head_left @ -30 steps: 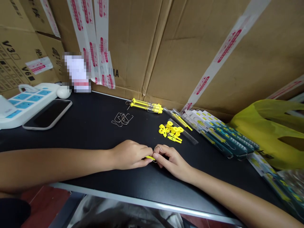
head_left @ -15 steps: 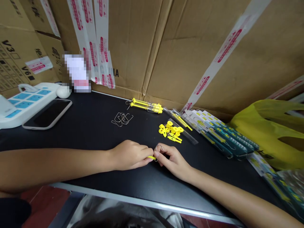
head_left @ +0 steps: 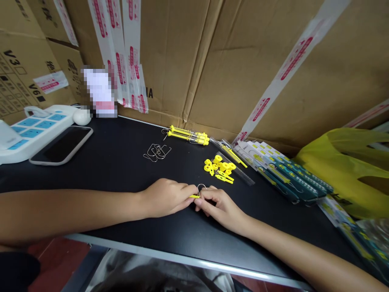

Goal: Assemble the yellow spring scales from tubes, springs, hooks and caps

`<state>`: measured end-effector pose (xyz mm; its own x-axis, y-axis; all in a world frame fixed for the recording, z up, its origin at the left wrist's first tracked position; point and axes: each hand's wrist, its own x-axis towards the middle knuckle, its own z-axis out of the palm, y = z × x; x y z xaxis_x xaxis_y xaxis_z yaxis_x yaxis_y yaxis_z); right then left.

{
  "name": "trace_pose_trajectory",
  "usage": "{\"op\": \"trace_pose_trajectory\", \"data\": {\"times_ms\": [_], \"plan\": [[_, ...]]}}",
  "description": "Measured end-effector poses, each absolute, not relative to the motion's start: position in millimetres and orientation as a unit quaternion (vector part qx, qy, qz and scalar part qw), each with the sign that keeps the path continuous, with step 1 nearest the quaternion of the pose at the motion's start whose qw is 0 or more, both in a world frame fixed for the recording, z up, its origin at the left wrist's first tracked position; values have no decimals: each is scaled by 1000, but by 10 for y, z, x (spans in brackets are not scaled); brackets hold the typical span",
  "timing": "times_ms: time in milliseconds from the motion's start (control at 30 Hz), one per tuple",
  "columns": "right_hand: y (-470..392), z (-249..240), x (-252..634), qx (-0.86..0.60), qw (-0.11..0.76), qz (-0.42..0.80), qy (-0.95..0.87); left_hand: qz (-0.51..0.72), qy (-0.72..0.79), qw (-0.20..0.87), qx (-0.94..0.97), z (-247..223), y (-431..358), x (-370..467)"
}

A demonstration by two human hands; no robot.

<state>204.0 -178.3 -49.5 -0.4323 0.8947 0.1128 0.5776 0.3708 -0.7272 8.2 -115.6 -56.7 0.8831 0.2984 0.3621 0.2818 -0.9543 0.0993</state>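
Observation:
My left hand [head_left: 170, 198] is closed on a thin yellow plastic piece [head_left: 194, 196], whose end sticks out past the fingertips. Right beside it, my right hand [head_left: 219, 206] pinches a bent metal wire hook [head_left: 201, 186] that curves up between the two hands. The fingertips of both hands nearly meet, and part of the hook is hidden by the fingers. Beyond the hands lie loose yellow parts [head_left: 225, 166], a tangle of wire hooks [head_left: 157, 152] and several yellow-ended clear tubes [head_left: 188, 135].
A phone [head_left: 62, 145] and a white power strip [head_left: 36, 125] lie at the left. Packaged cards [head_left: 282, 170] and a yellow bag [head_left: 337, 162] are at the right. Cardboard [head_left: 170, 52] stands behind the black table [head_left: 121, 170]. A clear tube [head_left: 240, 172] lies near the yellow parts.
The wire hook has turned between my fingers, and its lower loop no longer shows. My right hand's fingers have shifted slightly, and the yellow piece sits a little higher.

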Motion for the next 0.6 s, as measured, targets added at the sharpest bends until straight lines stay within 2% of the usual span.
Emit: {"op": "trace_pose_trajectory", "data": {"times_ms": [200, 600], "plan": [[-1779, -550, 2051, -459, 272, 309, -787, 162, 156, -35, 974, -578, -1189, 94], [-1775, -563, 2055, -451, 260, 285, -805, 168, 158, -64, 971, -588, -1189, 106]]}}
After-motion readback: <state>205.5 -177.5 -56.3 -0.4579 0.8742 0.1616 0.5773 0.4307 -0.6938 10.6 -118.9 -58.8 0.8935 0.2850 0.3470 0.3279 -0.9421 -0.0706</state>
